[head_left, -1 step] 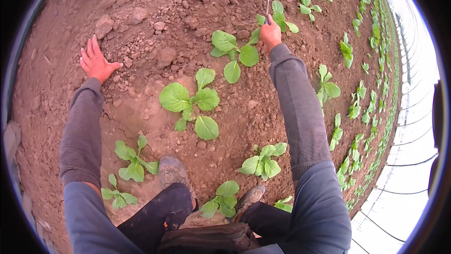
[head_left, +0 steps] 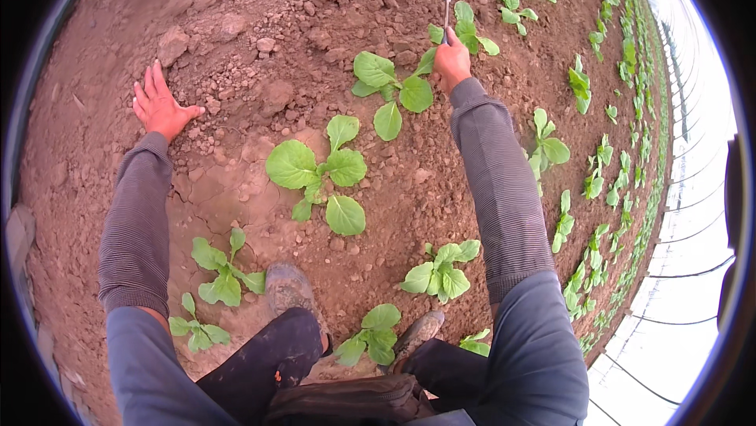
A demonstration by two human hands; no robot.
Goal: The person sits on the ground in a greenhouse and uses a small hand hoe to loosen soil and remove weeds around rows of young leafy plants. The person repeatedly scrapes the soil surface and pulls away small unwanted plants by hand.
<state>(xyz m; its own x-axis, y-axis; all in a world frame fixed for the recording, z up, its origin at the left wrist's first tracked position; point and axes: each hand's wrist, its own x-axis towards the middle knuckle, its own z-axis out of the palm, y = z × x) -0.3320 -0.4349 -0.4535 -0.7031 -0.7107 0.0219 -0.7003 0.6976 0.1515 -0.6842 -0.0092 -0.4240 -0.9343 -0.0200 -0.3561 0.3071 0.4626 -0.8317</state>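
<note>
From my end of the feed I look straight down on brown soil (head_left: 236, 213) dotted with leafy green plants. The right hand (head_left: 452, 60), in the upper part of the frame and right of centre, has its fingers wrapped around the grip of a small hoe (head_left: 448, 10). The hoe points toward the top edge, its pale metal blade turned to the left; I cannot tell whether that blade touches the ground. Just right of the shaft I see a small plant (head_left: 466, 30), and just left of the hand a leaf of a larger plant (head_left: 376, 69) reaches up close to the knuckles.

The left hand (head_left: 164, 111) is well apart from it, in the upper left, with nothing in its grasp. Its fingers are spread, the thumb held out to the right, back of the hand toward me. I cannot make out whether the palm rests on the soil or is just above it. A clod (head_left: 172, 46) lies just beyond the fingertips.

Between the forearms, near the middle of the frame, I have a broad-leaved plant (head_left: 346, 166). Lower down I see a muddy left shoe (head_left: 288, 288) and a right shoe (head_left: 417, 334), with a dark bag (head_left: 346, 402) at the bottom edge. Rows of seedlings (head_left: 594, 187) run up the right side, beside a white wall (head_left: 693, 264) crossed by dark curved lines.
</note>
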